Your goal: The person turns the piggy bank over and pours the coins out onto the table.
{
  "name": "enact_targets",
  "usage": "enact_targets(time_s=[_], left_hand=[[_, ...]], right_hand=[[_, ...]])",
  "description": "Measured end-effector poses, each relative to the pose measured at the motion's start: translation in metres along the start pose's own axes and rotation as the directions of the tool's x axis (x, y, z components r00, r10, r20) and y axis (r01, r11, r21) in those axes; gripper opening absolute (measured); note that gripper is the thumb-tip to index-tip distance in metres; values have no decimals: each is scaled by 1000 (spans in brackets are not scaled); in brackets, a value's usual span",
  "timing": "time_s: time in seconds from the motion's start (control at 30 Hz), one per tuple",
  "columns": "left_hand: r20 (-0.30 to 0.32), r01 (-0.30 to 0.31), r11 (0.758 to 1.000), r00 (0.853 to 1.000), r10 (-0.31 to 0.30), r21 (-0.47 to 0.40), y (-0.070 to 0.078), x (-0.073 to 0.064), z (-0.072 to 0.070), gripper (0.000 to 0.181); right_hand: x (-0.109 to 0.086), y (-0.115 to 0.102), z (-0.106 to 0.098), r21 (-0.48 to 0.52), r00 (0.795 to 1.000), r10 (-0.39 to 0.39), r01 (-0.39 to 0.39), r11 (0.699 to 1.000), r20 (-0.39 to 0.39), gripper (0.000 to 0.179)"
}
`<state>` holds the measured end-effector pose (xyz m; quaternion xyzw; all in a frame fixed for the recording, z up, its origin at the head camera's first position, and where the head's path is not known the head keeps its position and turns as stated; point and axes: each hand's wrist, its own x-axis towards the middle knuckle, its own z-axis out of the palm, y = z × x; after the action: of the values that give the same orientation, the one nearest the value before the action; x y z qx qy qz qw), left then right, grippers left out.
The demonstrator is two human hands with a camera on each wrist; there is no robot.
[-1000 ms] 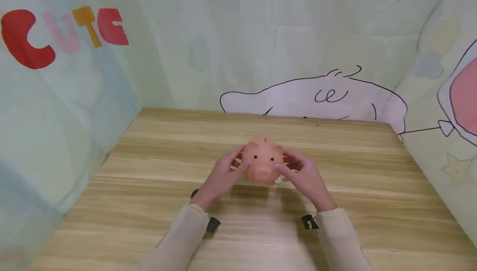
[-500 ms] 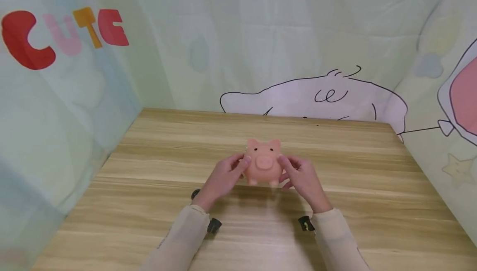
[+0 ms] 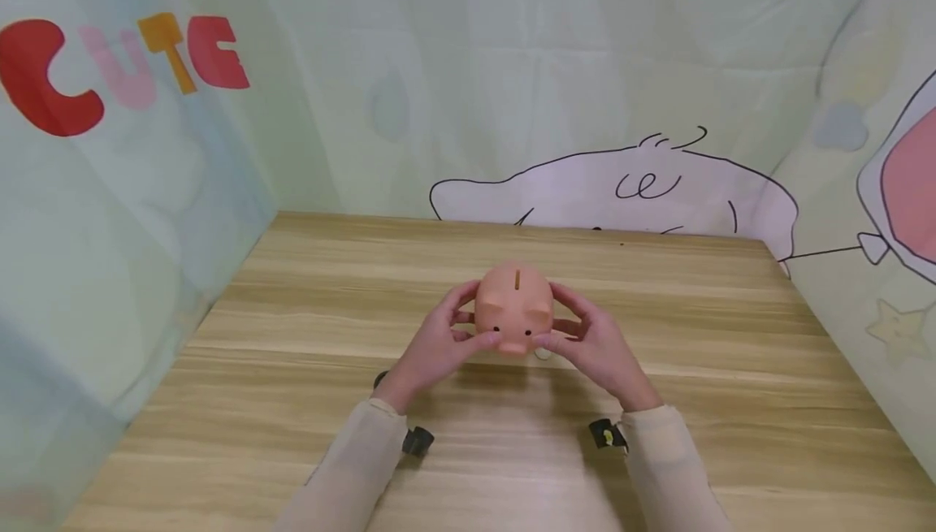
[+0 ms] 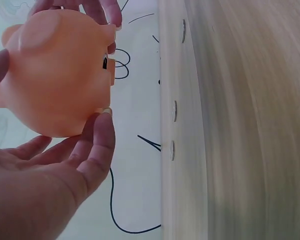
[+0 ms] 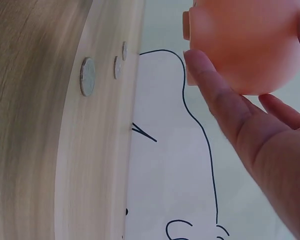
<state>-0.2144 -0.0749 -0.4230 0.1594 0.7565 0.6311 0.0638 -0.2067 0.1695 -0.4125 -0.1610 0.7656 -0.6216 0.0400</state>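
Between my two hands I hold a pink piggy bank (image 3: 514,296) above the table, its snout tipped down toward me and its coin slot showing on top. My left hand (image 3: 439,343) grips one side, thumb by the snout and fingers curled round the body. On the other side my right hand (image 3: 603,351) holds it the same way. In the left wrist view, a dark opening with a bright edge shows at the bank's underside. Below, a coin (image 3: 543,353) lies on the wood, partly hidden by the bank and right thumb; the right wrist view shows three coins (image 5: 87,76).
The wood-grain table (image 3: 256,386) runs back to a cloth backdrop (image 3: 475,69) printed with cartoon figures and the letters CUTE. Another cloth wall (image 3: 161,215) stands along the left, and one along the right. Dark wrist cameras (image 3: 418,441) sit at both cuffs.
The piggy bank first tilted back, face and feet toward me, then pitched forward so its top and slot show. Both hands kept hold, and a coin came into sight again below it.
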Motion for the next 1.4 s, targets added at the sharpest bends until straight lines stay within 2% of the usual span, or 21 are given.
enact_targets(time_s=[0.07, 0.2, 0.4, 0.53, 0.67, 0.77, 0.93, 1.13, 1.27, 1.4], left_hand=[[-4, 7, 1000, 1000, -7, -5, 0, 0, 0, 81], [-5, -23, 1000, 1000, 23, -6, -2, 1, 0, 85], [-11, -123, 992, 992, 123, 33, -3, 2, -1, 92], [-43, -203, 977, 977, 207, 70, -4, 4, -2, 94], [-47, -258, 963, 964, 263, 81, -6, 6, -2, 96], [-36, -256, 962, 965, 260, 92, -6, 5, -1, 97], [-48, -213, 971, 975, 219, 113, -5, 1, -1, 95], [-62, -109, 990, 991, 115, 85, -5, 0, 1, 84], [-61, -77, 994, 995, 82, 76, -6, 1, 1, 73], [-76, -64, 995, 995, 70, 79, -7, 1, -1, 58]], right_hand=[[1, 1, 1, 2, 1000, -21, 21, 1000, 5, 80], [2, 2, 1, 17, 998, -68, 67, 998, 12, 86], [3, 3, 3, 22, 979, -202, 202, 979, 21, 94], [5, 2, 6, -25, 956, -293, 294, 956, 16, 97], [6, 2, 8, -51, 945, -328, 328, 943, 7, 97], [4, 3, 8, -59, 945, -327, 327, 943, 7, 96], [2, 5, 8, -56, 961, -276, 276, 959, 15, 96], [0, 5, 0, -68, 988, -152, 152, 986, 0, 94], [0, 4, -2, -76, 998, -57, 55, 996, -30, 81], [1, 3, 0, -70, 998, 46, -49, 996, -41, 65]])
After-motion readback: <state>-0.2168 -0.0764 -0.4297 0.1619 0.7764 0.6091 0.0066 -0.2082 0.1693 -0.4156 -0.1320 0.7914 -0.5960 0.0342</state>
